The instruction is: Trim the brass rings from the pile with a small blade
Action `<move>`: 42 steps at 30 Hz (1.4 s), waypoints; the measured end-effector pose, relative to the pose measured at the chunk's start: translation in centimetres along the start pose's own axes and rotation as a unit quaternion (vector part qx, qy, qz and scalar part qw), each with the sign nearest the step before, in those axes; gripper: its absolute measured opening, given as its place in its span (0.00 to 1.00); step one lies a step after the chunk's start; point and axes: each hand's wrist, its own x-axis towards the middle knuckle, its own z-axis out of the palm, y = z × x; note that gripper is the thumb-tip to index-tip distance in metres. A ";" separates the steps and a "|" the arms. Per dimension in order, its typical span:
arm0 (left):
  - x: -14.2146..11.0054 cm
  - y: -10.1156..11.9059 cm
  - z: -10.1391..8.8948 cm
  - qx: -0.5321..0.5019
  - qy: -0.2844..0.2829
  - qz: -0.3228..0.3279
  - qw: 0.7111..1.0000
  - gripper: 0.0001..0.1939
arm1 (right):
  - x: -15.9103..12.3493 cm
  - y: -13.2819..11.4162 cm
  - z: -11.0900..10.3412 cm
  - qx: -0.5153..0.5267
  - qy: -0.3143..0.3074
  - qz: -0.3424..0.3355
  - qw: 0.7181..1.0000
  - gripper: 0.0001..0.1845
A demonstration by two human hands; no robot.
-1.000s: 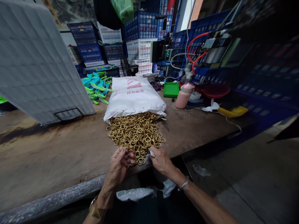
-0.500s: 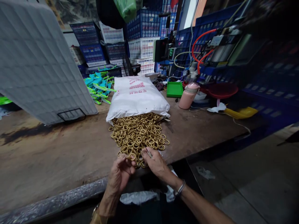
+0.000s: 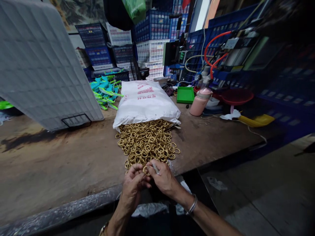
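Observation:
A brass-coloured ring (image 3: 144, 169) is pinched in the fingertips of my left hand (image 3: 134, 182), just over the near edge of the table. My right hand (image 3: 164, 177) is closed around a small pale, flat, blade-like tool (image 3: 156, 168), and its fingertips meet the ring. The tool's tip is hidden by the fingers. Beyond both hands lies a heap of brass-coloured rings (image 3: 147, 141), spilling from the mouth of a white sack (image 3: 150, 106) with red print.
To the left stands a tall white ribbed panel (image 3: 49, 72), with teal and green plastic parts (image 3: 105, 90) behind it. On the right are a green tray (image 3: 185, 95), a pink bottle (image 3: 199, 103) and a yellow scoop (image 3: 257, 120). Stacked crates (image 3: 151, 50) line the back.
My left hand has moved right and my right hand slightly down, so they now meet at the ring. Earlier the ring was held in my left hand, apart from the right.

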 end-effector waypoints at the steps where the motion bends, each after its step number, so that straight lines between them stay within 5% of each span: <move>1: -0.1 -0.2 0.0 0.004 -0.005 -0.001 1.000 0.13 | -0.1 0.0 -0.1 -0.026 -0.003 -0.028 0.999 0.08; 4: -0.5 -0.8 0.0 0.015 -0.031 -0.002 0.999 0.10 | -0.5 0.4 -0.2 -0.091 -0.019 -0.118 0.989 0.06; 7: -0.7 -1.1 0.1 0.009 -0.041 -0.019 0.999 0.10 | -0.7 0.6 -0.2 -0.082 -0.020 -0.138 0.987 0.07; 14: -0.7 -1.4 0.1 0.093 0.013 0.056 0.994 0.09 | -0.8 0.2 0.1 0.069 -0.017 0.061 0.996 0.13; 19: -0.8 -1.6 0.0 0.220 0.010 0.156 0.963 0.07 | -0.9 0.3 0.4 0.205 -0.053 0.110 0.971 0.18; 27: -1.2 -2.1 -0.7 0.133 -0.073 -0.002 0.988 0.09 | -1.0 0.2 0.4 0.163 -0.006 0.141 0.976 0.13; 42: -1.2 -2.3 -0.5 0.081 -0.100 0.019 0.991 0.12 | -1.0 0.1 0.2 0.182 -0.026 0.111 0.977 0.14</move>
